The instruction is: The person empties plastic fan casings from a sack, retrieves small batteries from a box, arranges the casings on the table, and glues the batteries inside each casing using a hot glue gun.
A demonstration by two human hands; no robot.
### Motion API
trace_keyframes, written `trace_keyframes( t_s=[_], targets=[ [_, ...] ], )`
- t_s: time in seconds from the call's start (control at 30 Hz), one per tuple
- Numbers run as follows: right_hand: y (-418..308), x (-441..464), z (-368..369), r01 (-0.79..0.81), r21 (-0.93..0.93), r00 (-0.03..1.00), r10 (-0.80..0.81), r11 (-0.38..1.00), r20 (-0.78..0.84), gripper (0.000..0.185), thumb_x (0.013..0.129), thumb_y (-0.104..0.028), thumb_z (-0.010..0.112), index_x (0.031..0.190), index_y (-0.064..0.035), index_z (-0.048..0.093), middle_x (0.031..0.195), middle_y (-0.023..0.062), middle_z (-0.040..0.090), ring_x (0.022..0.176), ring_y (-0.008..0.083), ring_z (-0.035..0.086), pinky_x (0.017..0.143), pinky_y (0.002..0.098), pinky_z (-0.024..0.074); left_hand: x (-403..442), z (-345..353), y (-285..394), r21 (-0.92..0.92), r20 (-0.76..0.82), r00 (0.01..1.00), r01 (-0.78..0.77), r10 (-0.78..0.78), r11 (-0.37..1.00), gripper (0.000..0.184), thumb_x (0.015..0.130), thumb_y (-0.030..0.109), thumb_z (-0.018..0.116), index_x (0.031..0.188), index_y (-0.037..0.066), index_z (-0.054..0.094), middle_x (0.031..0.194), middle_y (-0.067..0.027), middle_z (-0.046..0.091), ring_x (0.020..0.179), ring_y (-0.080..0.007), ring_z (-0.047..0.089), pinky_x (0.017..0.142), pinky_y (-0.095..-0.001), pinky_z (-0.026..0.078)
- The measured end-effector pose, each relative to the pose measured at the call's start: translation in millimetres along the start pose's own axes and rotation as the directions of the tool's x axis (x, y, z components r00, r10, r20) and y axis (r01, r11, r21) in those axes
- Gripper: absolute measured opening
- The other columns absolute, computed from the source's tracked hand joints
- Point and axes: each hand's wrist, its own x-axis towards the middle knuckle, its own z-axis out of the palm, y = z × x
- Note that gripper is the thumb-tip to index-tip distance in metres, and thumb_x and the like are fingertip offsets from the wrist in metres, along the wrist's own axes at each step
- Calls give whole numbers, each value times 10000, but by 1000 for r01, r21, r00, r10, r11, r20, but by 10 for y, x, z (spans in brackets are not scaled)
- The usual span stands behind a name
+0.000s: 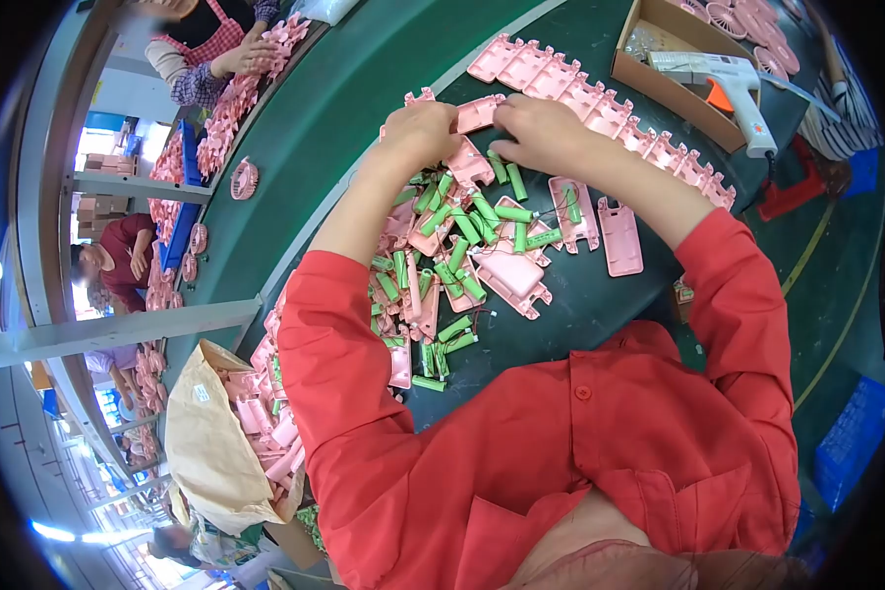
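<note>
Both hands reach to the far side of the green work surface. My left hand (420, 132) has its fingers curled at the left end of a pink plastic shell (478, 114). At the shell's right end, my right hand (538, 135) pinches it between thumb and fingers. A row of pink shells (600, 106) runs from behind my right hand towards the right. Nearer to me lies a pile of green cylindrical cells (465, 225) with thin wires, mixed with loose pink shells. A separate pink shell (620, 239) lies right of the pile.
A cardboard box (675, 81) at the upper right bears a glue gun (723, 77). A sack (212, 444) of pink parts stands at the lower left. A green belt (295, 147) passes beyond the table, with co-workers on its far side.
</note>
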Motion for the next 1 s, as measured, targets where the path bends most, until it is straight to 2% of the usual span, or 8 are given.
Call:
trace_keyframes(
  t_s=[0.17, 0.37, 0.53, 0.67, 0.77, 0.87, 0.93, 1.0],
  targets=[
    [-261, 193, -7, -151, 13, 968, 145, 988, 206, 316, 793, -379, 691, 830, -66, 725, 942, 159, 662, 876, 310, 682, 723, 430, 556, 68, 19, -126, -130, 53, 998, 53, -47, 990, 306, 835, 314, 672, 1022, 74, 708, 991, -125, 727, 952, -281, 689, 835, -392, 527],
    [-294, 411, 94, -250, 6, 892, 228, 968, 391, 200, 760, -234, 652, 796, -55, 734, 951, 166, 700, 896, 331, 697, 741, 451, 558, 128, 111, -350, -259, -96, 990, 75, -103, 963, 245, 855, 236, 626, 1026, 69, 681, 927, -136, 721, 892, -301, 691, 810, -417, 526],
    [-415, 423, 50, -86, -79, 967, 102, 993, 232, 196, 782, -129, 658, 941, -41, 734, 946, 146, 732, 940, 316, 715, 793, 445, 564, 259, 121, -433, -182, -185, 973, 105, -139, 978, 197, 843, 156, 608, 1017, 88, 670, 925, -119, 716, 890, -309, 683, 790, -431, 528],
    [-373, 432, 23, 89, -213, 963, -30, 973, 268, 195, 809, -128, 652, 975, -60, 728, 994, 132, 719, 949, 304, 704, 792, 454, 554, 323, 98, -458, -143, -227, 973, -71, 37, 987, 238, 811, 87, 612, 1043, 93, 665, 924, -108, 713, 899, -298, 681, 778, -426, 529],
    [-269, 375, 89, 144, -291, 984, -105, 946, 144, 185, 827, -135, 642, 980, -77, 726, 1017, 123, 693, 952, 283, 690, 789, 460, 547, 291, 113, -500, -137, -244, 960, -172, 135, 975, 251, 808, 83, 624, 1056, 88, 663, 916, -110, 712, 890, -293, 683, 773, -415, 530],
    [-145, 310, 115, 190, -150, 982, -186, 970, 38, 202, 830, -125, 627, 1002, -63, 713, 1034, 133, 666, 974, 304, 671, 816, 461, 543, 258, 169, -499, -246, -257, 954, -217, 153, 945, 254, 827, 134, 651, 1075, 81, 663, 922, -114, 714, 888, -283, 684, 784, -396, 532],
    [-58, 274, 129, 33, 109, 992, -19, 993, -128, 234, 823, -101, 621, 1044, -51, 678, 1006, 152, 637, 967, 331, 656, 808, 442, 545, 223, 166, -447, -338, -254, 959, -210, 126, 918, 263, 840, 175, 668, 1084, 75, 663, 927, -114, 715, 887, -277, 684, 790, -386, 532],
    [79, 199, 107, -10, 113, 993, 23, 994, -114, 263, 831, -99, 607, 1083, -47, 662, 1030, 161, 629, 971, 345, 650, 821, 440, 543, 207, 111, -325, -405, -214, 973, -6, -88, 914, 352, 825, 300, 699, 1109, 92, 677, 1008, -130, 725, 964, -297, 691, 848, -407, 535]
  ],
)
